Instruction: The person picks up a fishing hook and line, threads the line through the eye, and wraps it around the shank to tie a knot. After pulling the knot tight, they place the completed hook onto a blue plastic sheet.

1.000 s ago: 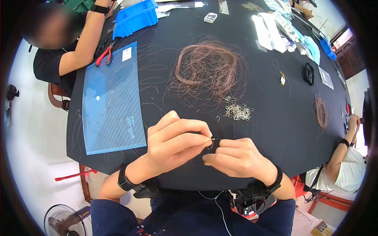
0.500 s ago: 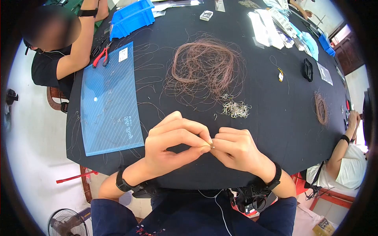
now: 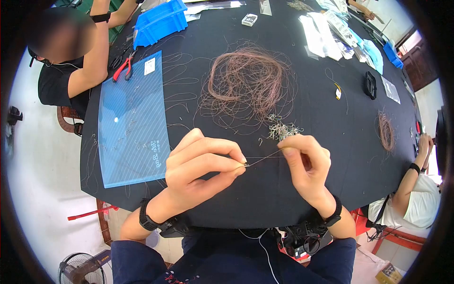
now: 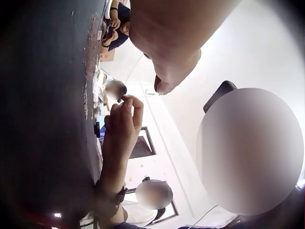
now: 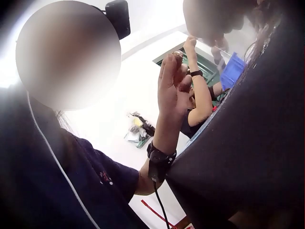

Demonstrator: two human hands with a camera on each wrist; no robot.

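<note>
In the head view my left hand (image 3: 201,165) pinches a small metal hook (image 3: 246,165) between thumb and fingertips. A thin line (image 3: 265,158) runs from it to my right hand (image 3: 308,168), which pinches the line between thumb and forefinger, a little apart and slightly higher. Just beyond my right hand lies a pile of metal hooks (image 3: 279,128). Behind it spreads a tangled coil of reddish line (image 3: 250,85). The left wrist view also shows the hook (image 4: 151,92) at my left fingertips.
A blue striped sheet (image 3: 132,123) with hooks and lines lies on the left, red-handled pliers (image 3: 124,68) at its top. Farther back are a blue bin (image 3: 161,23), a small box (image 3: 249,19) and plastic packets (image 3: 326,38). Other people sit at both sides of the black table (image 3: 331,123).
The hands were close together; my right hand has moved away to the right and forward, drawing the line out. My left hand has shifted slightly left, still pinching the hook.
</note>
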